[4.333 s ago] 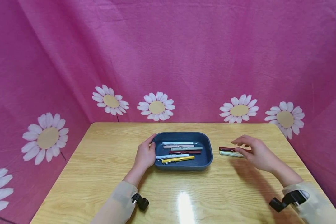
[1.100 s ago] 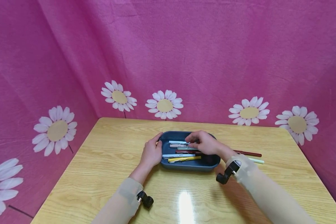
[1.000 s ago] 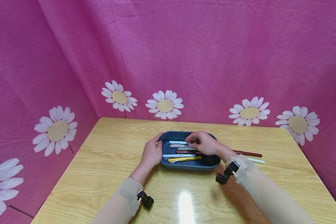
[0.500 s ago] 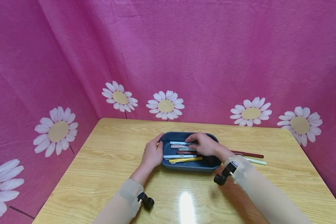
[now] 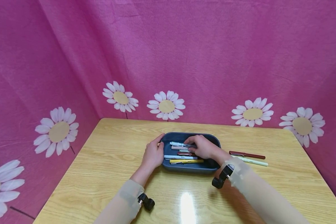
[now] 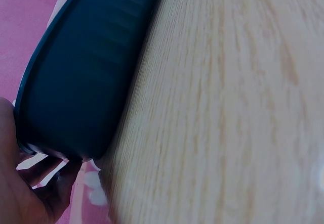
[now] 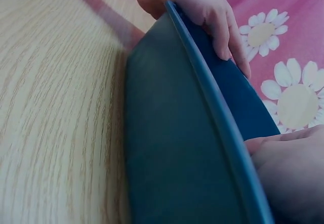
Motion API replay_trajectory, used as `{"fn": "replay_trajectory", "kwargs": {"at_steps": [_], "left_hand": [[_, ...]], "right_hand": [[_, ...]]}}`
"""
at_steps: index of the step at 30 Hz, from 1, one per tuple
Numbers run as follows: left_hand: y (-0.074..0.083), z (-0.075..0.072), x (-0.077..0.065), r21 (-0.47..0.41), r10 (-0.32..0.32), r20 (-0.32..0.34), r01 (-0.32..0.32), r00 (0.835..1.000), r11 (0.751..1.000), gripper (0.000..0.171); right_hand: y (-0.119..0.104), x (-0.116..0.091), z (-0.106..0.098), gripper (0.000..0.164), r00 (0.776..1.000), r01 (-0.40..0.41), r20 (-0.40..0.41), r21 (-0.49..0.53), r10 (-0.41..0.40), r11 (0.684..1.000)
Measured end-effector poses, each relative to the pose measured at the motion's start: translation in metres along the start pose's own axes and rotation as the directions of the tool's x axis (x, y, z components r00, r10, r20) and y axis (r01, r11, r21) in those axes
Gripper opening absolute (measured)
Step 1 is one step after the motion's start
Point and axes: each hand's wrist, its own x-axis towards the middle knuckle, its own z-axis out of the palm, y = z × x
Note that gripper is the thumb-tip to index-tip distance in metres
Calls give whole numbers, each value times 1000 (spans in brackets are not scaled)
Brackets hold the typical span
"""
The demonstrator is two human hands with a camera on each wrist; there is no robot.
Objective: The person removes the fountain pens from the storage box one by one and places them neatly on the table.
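Observation:
My left hand [image 5: 153,152] grips the left end of a dark blue tray [image 5: 190,169], thumb at the rim. In the left wrist view its fingers wrap the tray's outer end. My right hand [image 5: 203,147] reaches into the tray and pinches the right part of a white pen [image 5: 177,144]. Below that pen lie a pinkish pen [image 5: 177,148], a grey-green pen [image 5: 183,151] and a dark red pen [image 5: 184,154], partly hidden by the hand. A light blue pen [image 5: 179,157] and a yellow pen [image 5: 186,161] lie nearest me. In the right wrist view the tray wall hides the pens.
On the wooden table [image 5: 106,174], right of the tray, lie another dark red pen [image 5: 247,155] and a mint green pen [image 5: 252,161], side by side. A pink flowered cloth [image 5: 168,62] hangs behind and beside the table.
My right hand has gone from the two pens on the table into the tray. Its fingers have sunk slightly, and the white pen has turned a little. The left hand keeps holding the tray.

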Motion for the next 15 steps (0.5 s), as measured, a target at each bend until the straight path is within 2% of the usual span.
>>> {"fn": "replay_trajectory", "kwargs": {"at_steps": [8,15], "left_hand": [[1,0,-1,2,-2,-3,2,1000,1000,45],[-1,1,0,9,-11,3,11,1000,1000,46]], "right_hand": [[-3,1,4,30,1000,-25,-19,-5,24,1000],[-7,2,7,32,999,-50,3,-47,50,998]]}}
